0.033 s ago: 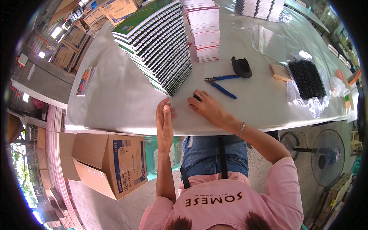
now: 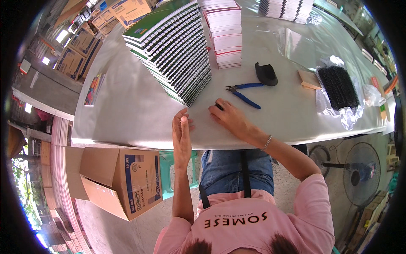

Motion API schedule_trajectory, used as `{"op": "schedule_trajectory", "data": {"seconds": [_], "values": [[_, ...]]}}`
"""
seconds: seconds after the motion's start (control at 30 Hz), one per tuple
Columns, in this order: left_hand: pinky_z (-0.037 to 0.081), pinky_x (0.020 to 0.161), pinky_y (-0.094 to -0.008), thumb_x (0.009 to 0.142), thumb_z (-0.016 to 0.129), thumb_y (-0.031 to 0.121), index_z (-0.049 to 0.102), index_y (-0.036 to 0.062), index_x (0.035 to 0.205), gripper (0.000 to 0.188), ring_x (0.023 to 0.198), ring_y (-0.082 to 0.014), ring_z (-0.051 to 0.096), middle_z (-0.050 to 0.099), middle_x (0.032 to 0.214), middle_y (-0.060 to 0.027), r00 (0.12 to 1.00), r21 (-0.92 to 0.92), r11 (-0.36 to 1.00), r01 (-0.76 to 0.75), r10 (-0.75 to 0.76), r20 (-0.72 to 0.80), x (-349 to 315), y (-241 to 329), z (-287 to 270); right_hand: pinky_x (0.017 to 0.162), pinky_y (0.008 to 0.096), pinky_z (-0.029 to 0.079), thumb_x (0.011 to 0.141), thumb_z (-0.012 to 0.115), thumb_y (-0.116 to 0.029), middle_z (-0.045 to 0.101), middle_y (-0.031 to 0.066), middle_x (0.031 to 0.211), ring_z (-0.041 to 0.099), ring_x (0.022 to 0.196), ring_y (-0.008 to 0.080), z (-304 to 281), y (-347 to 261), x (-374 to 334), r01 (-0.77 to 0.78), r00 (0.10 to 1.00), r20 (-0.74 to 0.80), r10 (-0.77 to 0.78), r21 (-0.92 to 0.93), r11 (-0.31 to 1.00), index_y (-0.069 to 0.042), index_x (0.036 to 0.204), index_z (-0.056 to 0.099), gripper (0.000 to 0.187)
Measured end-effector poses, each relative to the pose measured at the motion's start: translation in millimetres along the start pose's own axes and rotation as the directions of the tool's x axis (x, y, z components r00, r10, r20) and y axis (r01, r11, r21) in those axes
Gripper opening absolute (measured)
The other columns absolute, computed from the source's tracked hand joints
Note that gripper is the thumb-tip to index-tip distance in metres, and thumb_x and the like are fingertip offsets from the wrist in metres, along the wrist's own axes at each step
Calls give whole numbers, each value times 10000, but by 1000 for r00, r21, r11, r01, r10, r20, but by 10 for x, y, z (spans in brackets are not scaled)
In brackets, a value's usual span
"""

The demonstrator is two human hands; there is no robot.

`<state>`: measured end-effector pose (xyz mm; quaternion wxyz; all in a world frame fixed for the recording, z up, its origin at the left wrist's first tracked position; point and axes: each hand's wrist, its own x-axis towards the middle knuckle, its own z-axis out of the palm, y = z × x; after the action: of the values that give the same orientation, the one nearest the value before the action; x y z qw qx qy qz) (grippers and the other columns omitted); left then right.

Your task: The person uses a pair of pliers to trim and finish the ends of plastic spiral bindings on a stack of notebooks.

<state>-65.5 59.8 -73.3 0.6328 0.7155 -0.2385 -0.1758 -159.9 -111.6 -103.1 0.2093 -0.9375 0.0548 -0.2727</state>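
My left hand [image 2: 182,136] is raised on edge at the table's front, fingers stretched and apart, holding nothing. It is just below the near corner of a tall, leaning stack of spiral-bound notebooks [image 2: 175,53] with green covers. To its right, my right hand [image 2: 230,118] rests low over the table with curled fingers around a small black thing [image 2: 219,106]; most of it is hidden, so its kind cannot be made out. Beyond that hand lie blue-handled side cutters [image 2: 247,97] with their handles spread. A curved black piece [image 2: 266,75] lies beside them.
Behind the notebooks stands a stack of white, red-edged pads [image 2: 226,38]. Black binding coils [image 2: 338,88] lie in plastic on the right, near a small wooden block [image 2: 310,80]. An opened cardboard box [image 2: 127,182] and a green stool [image 2: 168,173] are below the table's front-left edge.
My right hand has shifted very slightly right, its fingers still curled around the small black thing. The left hand and the stacks look the same.
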Motion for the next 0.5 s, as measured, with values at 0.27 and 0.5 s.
{"op": "schedule_trajectory", "data": {"seconds": [0.27,0.5], "values": [[499,892,-355,1048,531,363,592,10,1235,404,1011,-188,597,631,1122,-107,993,-87,990,-112,108,-50,-65,1,144,643,356,512,877,685,-33,619,106,920,630,759,243,-404,146,-220,-196,961,-122,249,336,921,-56,1046,621,182],[535,706,-342,877,705,71,708,38,886,35,785,-242,670,699,853,-100,714,82,843,-531,393,580,-568,-357,336,467,142,332,960,694,-166,625,17,881,486,656,24,-1371,275,-1128,-342,573,231,786,939,-27,-78,1089,647,163]]}}
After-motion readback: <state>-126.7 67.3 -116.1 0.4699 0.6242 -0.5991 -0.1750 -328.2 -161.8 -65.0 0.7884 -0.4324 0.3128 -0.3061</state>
